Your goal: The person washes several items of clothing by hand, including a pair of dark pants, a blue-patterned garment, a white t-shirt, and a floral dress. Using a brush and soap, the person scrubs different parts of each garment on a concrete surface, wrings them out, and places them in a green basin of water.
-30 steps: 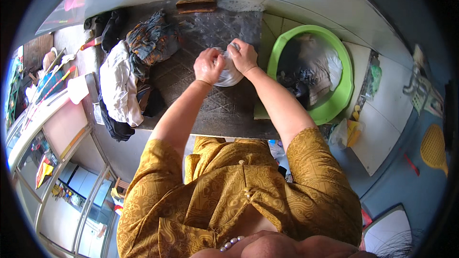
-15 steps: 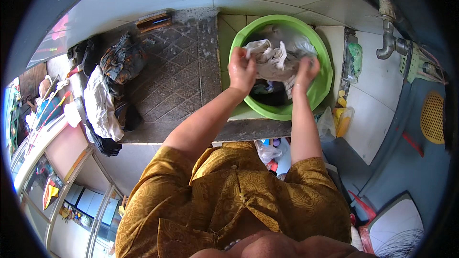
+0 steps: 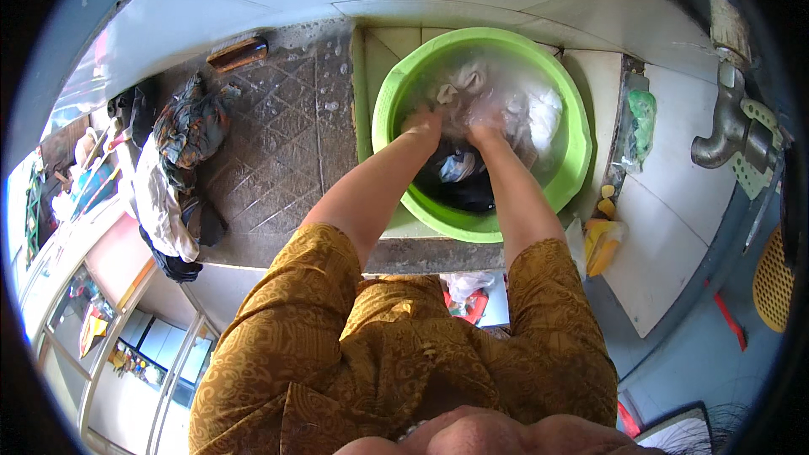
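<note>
Both hands are down in a lime-green basin [image 3: 576,170] of cloudy water. My left hand [image 3: 424,125] and my right hand [image 3: 486,125] are closed on a pale cloth [image 3: 470,77], pressed low into the water. Their fingertips are blurred and partly hidden by it. Against the basin's right side lies a white cloth [image 3: 544,112]. Below my wrists a black cloth [image 3: 468,194] floats near a small blue-and-white patterned piece [image 3: 458,167].
Left of the basin is a wet dark slab [image 3: 278,152] with a wooden-backed brush [image 3: 238,54] on it. Patterned dark cloth [image 3: 192,124] and white cloth [image 3: 162,202] lie along its left edge. A metal tap [image 3: 731,122] juts out at the right, past a green packet [image 3: 640,122] and a yellow packet [image 3: 602,244].
My hands have lowered the pale cloth from above the basin into the water and come closer together. The view has shifted slightly, so the basin looks larger.
</note>
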Demonstrator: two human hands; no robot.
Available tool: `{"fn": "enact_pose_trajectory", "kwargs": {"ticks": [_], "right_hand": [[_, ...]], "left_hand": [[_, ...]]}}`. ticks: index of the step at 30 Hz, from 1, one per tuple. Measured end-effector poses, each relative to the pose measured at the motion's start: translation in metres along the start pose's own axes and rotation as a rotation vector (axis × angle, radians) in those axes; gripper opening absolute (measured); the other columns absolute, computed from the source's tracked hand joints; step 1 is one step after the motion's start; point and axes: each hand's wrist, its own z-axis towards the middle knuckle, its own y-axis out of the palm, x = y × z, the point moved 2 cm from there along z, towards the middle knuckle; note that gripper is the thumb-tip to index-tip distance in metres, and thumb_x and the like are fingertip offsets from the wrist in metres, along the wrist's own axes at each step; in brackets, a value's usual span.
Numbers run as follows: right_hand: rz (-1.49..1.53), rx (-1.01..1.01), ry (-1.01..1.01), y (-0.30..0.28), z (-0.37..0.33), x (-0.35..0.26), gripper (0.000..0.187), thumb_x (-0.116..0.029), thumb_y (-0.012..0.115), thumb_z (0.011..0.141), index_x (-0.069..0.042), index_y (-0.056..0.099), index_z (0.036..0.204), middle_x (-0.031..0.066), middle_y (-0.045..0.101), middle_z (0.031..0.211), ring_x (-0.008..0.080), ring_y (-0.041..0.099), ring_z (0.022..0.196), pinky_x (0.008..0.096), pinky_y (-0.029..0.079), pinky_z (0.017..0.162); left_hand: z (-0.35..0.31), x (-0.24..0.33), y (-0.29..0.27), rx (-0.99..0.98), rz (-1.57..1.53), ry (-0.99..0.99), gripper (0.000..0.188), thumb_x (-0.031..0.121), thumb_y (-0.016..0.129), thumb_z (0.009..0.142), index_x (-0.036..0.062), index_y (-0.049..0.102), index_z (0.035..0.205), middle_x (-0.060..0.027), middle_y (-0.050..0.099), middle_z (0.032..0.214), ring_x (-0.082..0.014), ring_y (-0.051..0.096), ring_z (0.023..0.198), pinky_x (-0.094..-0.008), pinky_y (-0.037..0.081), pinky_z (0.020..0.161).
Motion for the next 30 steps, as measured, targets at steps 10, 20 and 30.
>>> {"fn": "enact_pose_trajectory", "kwargs": {"ticks": [10, 20, 30], "right_hand": [[1.058, -0.403, -0.514, -0.109, -0.116, -0.034, 0.078, -0.016, 0.081, 0.078, -0.008, 0.043, 0.146, 0.0098, 0.043, 0.149, 0.0204, 0.036, 0.139, 0.0413, 0.035, 0.113], [1.456, 0.245, -0.447, -0.142, -0.168, -0.139, 0.034, -0.008, 0.068, 0.086, -0.002, 0.056, 0.117, 0.0065, 0.064, 0.109, 0.0152, 0.06, 0.1, 0.0309, 0.049, 0.088], [1.372, -0.179, -0.859, -0.126, -0.24, -0.344, 0.047, -0.002, 0.064, 0.063, -0.009, 0.051, 0.107, -0.0014, 0.053, 0.094, 0.0098, 0.05, 0.089, 0.0229, 0.039, 0.081]], "left_hand": [[-0.199, 0.051, -0.111, -0.223, -1.43, 0.285, 0.041, 0.017, 0.051, 0.099, -0.0043, 0.053, 0.133, -0.0095, 0.065, 0.107, -0.0114, 0.061, 0.082, -0.0269, 0.053, 0.07], [-0.29, -0.093, -0.195, 0.455, -1.762, 0.35, 0.038, 0.031, 0.053, 0.099, 0.0094, 0.062, 0.129, -0.0109, 0.067, 0.117, -0.0186, 0.065, 0.101, -0.0297, 0.05, 0.073], [-0.176, -0.232, -0.126, -0.3, -1.996, 0.574, 0.04, 0.037, 0.056, 0.093, 0.0092, 0.058, 0.122, -0.007, 0.065, 0.113, -0.0217, 0.061, 0.103, -0.0416, 0.049, 0.093]]}}
